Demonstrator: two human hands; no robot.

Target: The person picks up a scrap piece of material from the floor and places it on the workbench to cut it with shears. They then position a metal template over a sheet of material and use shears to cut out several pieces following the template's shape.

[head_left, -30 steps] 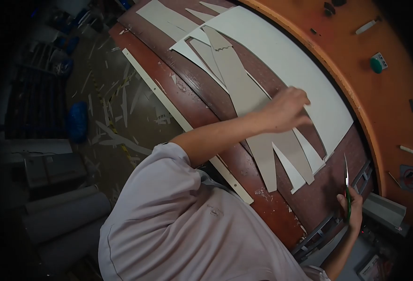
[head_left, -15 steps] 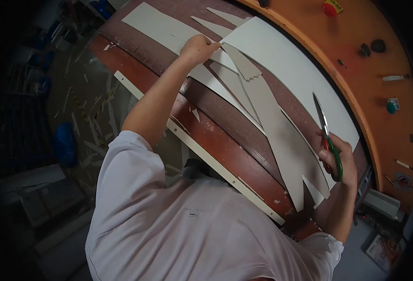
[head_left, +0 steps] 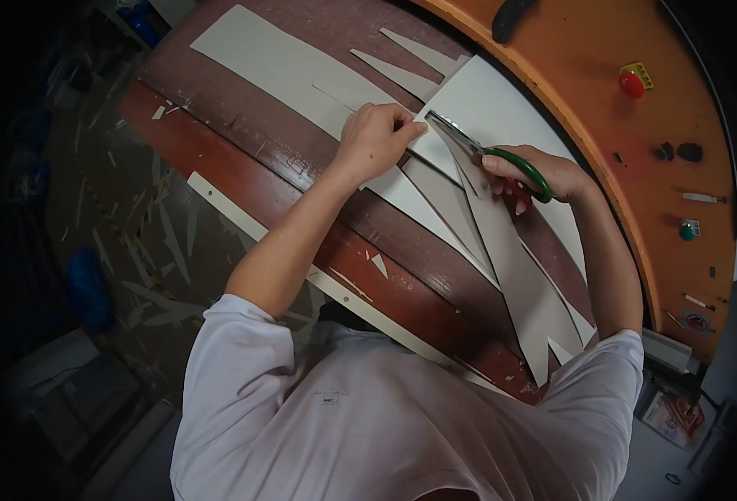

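My left hand (head_left: 377,140) is closed, thumb and forefinger pinching the edge of a pale sheet strip (head_left: 435,152). In my right hand (head_left: 548,174) is a pair of scissors (head_left: 525,167) with green handles and metal blades. Its blade tips lie at the strip's edge, just right of my left fingertips; whether they are cutting into it cannot be made out. Below my right hand runs a long grey cut piece (head_left: 514,271), overlapping other pale pieces. A wide light-grey strip (head_left: 260,63) extends to the upper left, and a white sheet (head_left: 506,104) lies behind the scissors.
Beneath the sheets is a dark reddish work surface (head_left: 422,242) with a pale front rail (head_left: 243,221). An orange curved panel (head_left: 585,46) borders the far side, carrying a red button (head_left: 632,83) and a green one (head_left: 688,230). Offcuts (head_left: 172,238) litter the floor at left.
My right hand has brought the scissors from the right up and left to the sheet's edge beside my left hand. My left hand stays at the strip, and the view has shifted.
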